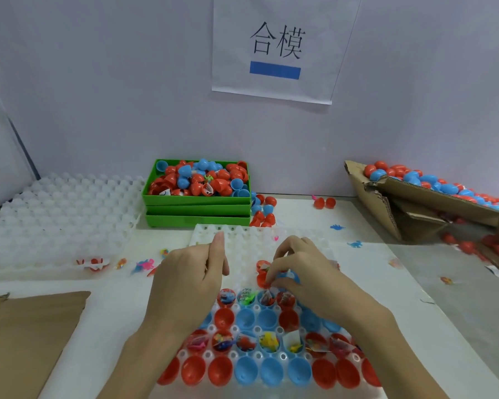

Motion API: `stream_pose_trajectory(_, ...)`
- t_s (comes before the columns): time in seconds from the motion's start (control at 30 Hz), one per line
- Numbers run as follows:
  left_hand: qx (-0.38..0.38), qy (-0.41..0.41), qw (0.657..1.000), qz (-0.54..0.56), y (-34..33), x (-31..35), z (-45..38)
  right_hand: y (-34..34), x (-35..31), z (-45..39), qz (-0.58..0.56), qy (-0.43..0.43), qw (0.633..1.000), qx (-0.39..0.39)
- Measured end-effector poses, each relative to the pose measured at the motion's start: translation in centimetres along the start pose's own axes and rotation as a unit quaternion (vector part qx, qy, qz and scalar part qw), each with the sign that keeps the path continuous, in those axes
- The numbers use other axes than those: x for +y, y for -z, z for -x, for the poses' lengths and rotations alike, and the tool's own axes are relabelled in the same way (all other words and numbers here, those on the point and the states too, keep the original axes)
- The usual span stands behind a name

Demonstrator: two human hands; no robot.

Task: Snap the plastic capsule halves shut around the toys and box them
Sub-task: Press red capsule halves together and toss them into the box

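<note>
A white dimpled tray point(242, 249) lies in front of me. Its near rows hold red and blue capsule halves point(271, 372), and some of them carry small toys point(268, 341). My right hand point(303, 272) is over the tray's middle, fingers pinched on a blue capsule half point(288, 276) that sits against a red half point(262, 272). My left hand point(190, 275) hovers over the tray's left side with fingers loosely curled and nothing in it. A cardboard box point(421, 197) at the right holds closed red and blue capsules point(427, 180).
Stacked green bins point(198, 210) of loose capsule halves stand behind the tray. A stack of white trays point(58, 214) is at the left. Brown cardboard point(26, 332) lies at the near left. Loose toys point(146, 264) and capsules point(324, 203) are scattered on the table.
</note>
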State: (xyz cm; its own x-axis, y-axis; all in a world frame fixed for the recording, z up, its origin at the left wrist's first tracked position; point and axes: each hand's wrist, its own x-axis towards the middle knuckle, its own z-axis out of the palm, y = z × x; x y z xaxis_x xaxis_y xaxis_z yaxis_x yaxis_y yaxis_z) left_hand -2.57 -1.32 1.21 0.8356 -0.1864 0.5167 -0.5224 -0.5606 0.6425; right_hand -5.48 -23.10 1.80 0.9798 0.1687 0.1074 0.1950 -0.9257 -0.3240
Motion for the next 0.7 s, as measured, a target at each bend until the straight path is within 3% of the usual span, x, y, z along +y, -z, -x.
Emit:
stream_pose_trajectory(0.17, -0.042, 0.079, 0.989, 0.121, -0.4, 0.1, -0.3, 1.5, -0.2, 1.0, -0.114, 0.036, 0.988, 0.095)
stream_pose_trajectory(0.33, -0.134, 0.138, 0.944, 0.27, -0.3, 0.7, -0.3, 2.4, -1.0, 1.8, -0.195, 0.103, 0.97, 0.098)
stream_pose_trajectory(0.5, -0.094, 0.146, 0.93, 0.325, -0.3, 0.8, -0.3, 2.5, -1.0, 2.0, -0.251, 0.102, 0.956, 0.109)
stream_pose_trajectory(0.7, -0.048, 0.136, 0.941, 0.307, -0.3, 0.9, -0.3, 1.2, -2.4, 2.1, -0.334, 0.086, 0.936, 0.074)
